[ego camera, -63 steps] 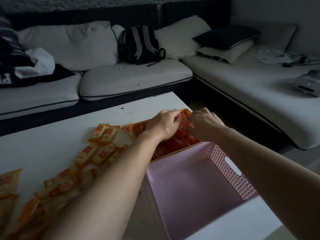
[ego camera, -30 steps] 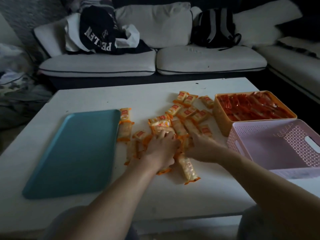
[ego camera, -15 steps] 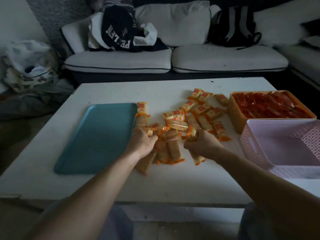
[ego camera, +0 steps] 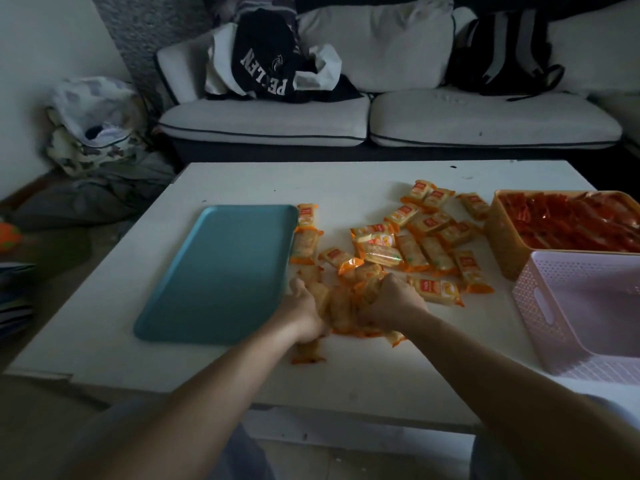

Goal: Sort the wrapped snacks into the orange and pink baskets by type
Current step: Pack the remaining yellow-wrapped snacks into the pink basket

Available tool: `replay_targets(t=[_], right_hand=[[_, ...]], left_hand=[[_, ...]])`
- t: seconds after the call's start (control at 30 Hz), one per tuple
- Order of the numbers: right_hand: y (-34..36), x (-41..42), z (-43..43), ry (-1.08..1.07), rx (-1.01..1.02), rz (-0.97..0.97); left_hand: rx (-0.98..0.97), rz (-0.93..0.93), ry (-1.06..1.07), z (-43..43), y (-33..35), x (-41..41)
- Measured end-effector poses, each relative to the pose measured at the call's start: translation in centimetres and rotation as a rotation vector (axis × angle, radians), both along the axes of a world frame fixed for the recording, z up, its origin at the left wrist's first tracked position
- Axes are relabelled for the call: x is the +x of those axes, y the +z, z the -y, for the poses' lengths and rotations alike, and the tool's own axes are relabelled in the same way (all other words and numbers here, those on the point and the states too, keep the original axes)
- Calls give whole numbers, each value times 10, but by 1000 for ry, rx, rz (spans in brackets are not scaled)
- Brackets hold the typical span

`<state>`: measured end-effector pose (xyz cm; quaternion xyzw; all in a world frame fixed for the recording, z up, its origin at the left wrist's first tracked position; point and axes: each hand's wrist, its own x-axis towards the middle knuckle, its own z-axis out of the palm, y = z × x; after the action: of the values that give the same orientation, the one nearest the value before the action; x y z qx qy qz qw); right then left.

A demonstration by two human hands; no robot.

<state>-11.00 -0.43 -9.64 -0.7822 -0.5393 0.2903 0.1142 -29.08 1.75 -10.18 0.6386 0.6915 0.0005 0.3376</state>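
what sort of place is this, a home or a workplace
Most likely a home living room: a white cushioned sofa with a black and grey backpack and crumpled dark clothes on it stands behind a low white coffee table.

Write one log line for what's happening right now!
step: gathering | left grip: holds yellow snacks | right grip: holds yellow snacks | orange basket: red snacks | pink basket: no snacks seen

Dark garment [ego camera: 263, 60]: "PE…LEN" (upside down); wrapped snacks [ego camera: 433, 289] illegible
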Motion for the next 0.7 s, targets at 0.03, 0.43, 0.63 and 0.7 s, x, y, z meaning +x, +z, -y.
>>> replay_targets(t=[0.03, 0.43, 0.63, 0.7], right_hand=[[0, 5, -3, -7, -12, -8], [-3, 7, -17, -191, -66, -391], [-2, -13, -11, -114, -42, -248], [-2, -15, -9, -105, -39, -223]], left_hand=[[10, 64, 48, -5, 5, -5], [292, 130, 116, -60, 8, 3], [196, -31, 40, -60, 2, 4], [136, -21, 64, -57, 6, -4]])
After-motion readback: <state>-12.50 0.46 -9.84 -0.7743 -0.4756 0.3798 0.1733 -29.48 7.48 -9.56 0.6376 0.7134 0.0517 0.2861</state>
